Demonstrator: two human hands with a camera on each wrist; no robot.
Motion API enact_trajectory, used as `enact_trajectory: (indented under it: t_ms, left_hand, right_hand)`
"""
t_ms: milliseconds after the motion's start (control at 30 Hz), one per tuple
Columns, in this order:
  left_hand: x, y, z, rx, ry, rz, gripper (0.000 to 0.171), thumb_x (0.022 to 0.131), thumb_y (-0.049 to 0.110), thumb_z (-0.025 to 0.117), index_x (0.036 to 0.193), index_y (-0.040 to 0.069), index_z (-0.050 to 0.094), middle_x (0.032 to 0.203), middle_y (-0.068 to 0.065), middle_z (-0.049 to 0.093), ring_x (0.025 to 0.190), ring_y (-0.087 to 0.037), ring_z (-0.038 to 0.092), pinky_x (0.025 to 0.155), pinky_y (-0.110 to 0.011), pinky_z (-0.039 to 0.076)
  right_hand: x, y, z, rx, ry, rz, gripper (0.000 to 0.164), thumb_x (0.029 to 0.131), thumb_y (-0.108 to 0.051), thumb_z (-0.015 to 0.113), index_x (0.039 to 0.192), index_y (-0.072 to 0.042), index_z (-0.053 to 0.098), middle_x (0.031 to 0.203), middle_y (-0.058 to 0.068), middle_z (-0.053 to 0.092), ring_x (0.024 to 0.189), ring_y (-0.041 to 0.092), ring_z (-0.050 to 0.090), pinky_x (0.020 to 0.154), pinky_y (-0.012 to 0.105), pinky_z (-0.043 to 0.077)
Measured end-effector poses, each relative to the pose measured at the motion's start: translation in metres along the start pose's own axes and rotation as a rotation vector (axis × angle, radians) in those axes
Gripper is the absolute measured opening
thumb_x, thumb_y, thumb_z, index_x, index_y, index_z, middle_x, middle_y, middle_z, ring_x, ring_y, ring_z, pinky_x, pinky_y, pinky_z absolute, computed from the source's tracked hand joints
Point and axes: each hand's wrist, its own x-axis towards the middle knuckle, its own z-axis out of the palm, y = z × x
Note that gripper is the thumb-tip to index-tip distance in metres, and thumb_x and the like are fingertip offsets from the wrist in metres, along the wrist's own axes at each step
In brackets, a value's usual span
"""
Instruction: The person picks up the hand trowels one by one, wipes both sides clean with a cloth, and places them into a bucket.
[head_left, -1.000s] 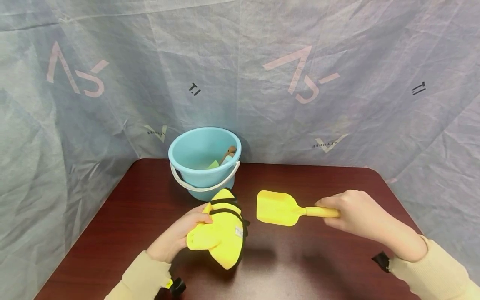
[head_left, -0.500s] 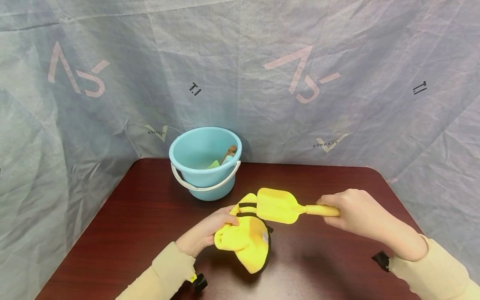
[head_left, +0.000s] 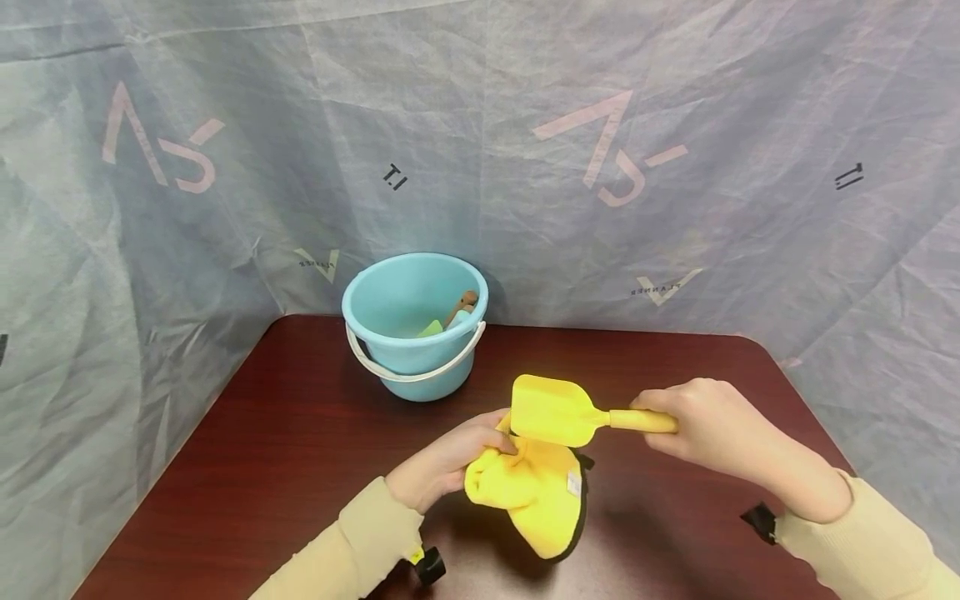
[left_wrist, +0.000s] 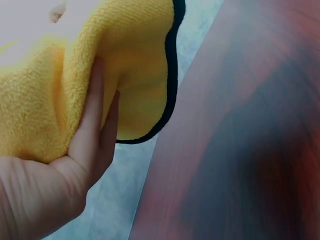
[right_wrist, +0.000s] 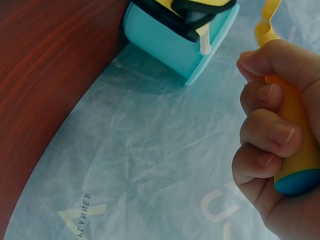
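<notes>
My left hand (head_left: 453, 454) grips a bunched yellow towel (head_left: 543, 500) with black edging and a small white label. In the left wrist view the towel (left_wrist: 145, 95) looks fluffy, and fingers reach under its fold. My right hand (head_left: 701, 425) holds a yellow toy shovel (head_left: 553, 412) by its handle, all fingers curled round it. The shovel's blade points left, above the table, and overlaps the towel's upper part in the head view. The handle's blue end (right_wrist: 297, 182) shows below the fist in the right wrist view.
A light blue bucket (head_left: 423, 362) with a white handle stands at the back left of the dark red table (head_left: 247, 433). Inside it lie a brown stick-like item (head_left: 463, 303) and a light green piece (head_left: 430, 329). A grey cloth backdrop (head_left: 420, 108) hangs behind.
My left hand has carried the towel to the right, from beside the bucket's front to under the shovel's blade. The right hand and shovel have hardly moved.
</notes>
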Motion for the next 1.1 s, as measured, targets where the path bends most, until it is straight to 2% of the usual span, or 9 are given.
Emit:
enact_trajectory:
  t_ms: [233, 333, 500, 600, 767, 900, 1100]
  left_hand:
    - [0.007, -0.002, 0.012, -0.068, 0.012, -0.002, 0.046, 0.082, -0.005, 0.041, 0.126, 0.004, 0.038, 0.111, -0.013, 0.053, 0.1, -0.024, 0.058, 0.082, -0.039, 0.048]
    - [0.01, -0.004, 0.016, -0.098, -0.012, 0.04, 0.039, 0.083, -0.005, 0.041, 0.12, 0.002, 0.045, 0.107, -0.012, 0.055, 0.097, -0.023, 0.059, 0.08, -0.037, 0.049]
    - [0.014, -0.006, 0.022, -0.145, -0.081, 0.103, 0.034, 0.082, -0.004, 0.039, 0.111, 0.006, 0.055, 0.102, -0.008, 0.058, 0.092, -0.017, 0.059, 0.079, -0.032, 0.05]
    - [0.015, -0.008, 0.025, -0.177, -0.096, 0.119, 0.034, 0.081, -0.005, 0.038, 0.108, 0.008, 0.056, 0.101, -0.006, 0.058, 0.093, -0.015, 0.058, 0.08, -0.029, 0.05]
    - [0.013, -0.01, 0.029, -0.218, -0.078, 0.129, 0.035, 0.081, -0.006, 0.037, 0.107, 0.008, 0.055, 0.103, -0.004, 0.059, 0.094, -0.015, 0.059, 0.081, -0.028, 0.049]
    - [0.01, -0.01, 0.031, -0.226, -0.059, 0.139, 0.036, 0.08, -0.005, 0.037, 0.109, 0.007, 0.055, 0.104, -0.004, 0.059, 0.094, -0.015, 0.059, 0.081, -0.028, 0.049]
    - [0.006, -0.009, 0.031, -0.225, -0.074, 0.124, 0.037, 0.081, -0.006, 0.036, 0.111, 0.008, 0.054, 0.106, -0.004, 0.06, 0.098, -0.016, 0.058, 0.085, -0.029, 0.047]
  right_hand:
    - [0.002, 0.0, 0.002, -0.003, 0.021, -0.029, 0.025, 0.056, -0.014, 0.067, 0.07, -0.031, 0.057, 0.058, -0.027, 0.036, 0.046, -0.005, 0.025, 0.042, 0.013, 0.025]
    - [0.002, 0.0, 0.003, 0.0, 0.025, -0.035, 0.025, 0.057, -0.015, 0.068, 0.071, -0.033, 0.057, 0.058, -0.028, 0.038, 0.046, -0.006, 0.027, 0.043, 0.014, 0.026]
    - [0.004, -0.001, 0.005, 0.015, 0.011, -0.043, 0.026, 0.059, -0.016, 0.072, 0.071, -0.034, 0.057, 0.059, -0.029, 0.039, 0.047, -0.006, 0.028, 0.043, 0.014, 0.027]
    - [0.005, -0.002, 0.005, 0.027, 0.02, -0.055, 0.025, 0.06, -0.02, 0.074, 0.072, -0.035, 0.058, 0.059, -0.029, 0.039, 0.047, -0.007, 0.028, 0.044, 0.013, 0.027]
    - [0.006, -0.005, 0.004, 0.041, 0.03, -0.069, 0.025, 0.06, -0.023, 0.076, 0.074, -0.035, 0.059, 0.062, -0.029, 0.042, 0.049, -0.008, 0.031, 0.045, 0.013, 0.03]
    - [0.008, -0.006, 0.002, 0.044, 0.03, -0.073, 0.024, 0.06, -0.023, 0.076, 0.074, -0.034, 0.06, 0.062, -0.029, 0.043, 0.049, -0.008, 0.031, 0.045, 0.013, 0.03]
    - [0.006, -0.006, 0.003, 0.053, 0.019, -0.076, 0.025, 0.059, -0.019, 0.075, 0.073, -0.034, 0.06, 0.06, -0.029, 0.041, 0.049, -0.007, 0.03, 0.045, 0.012, 0.029]
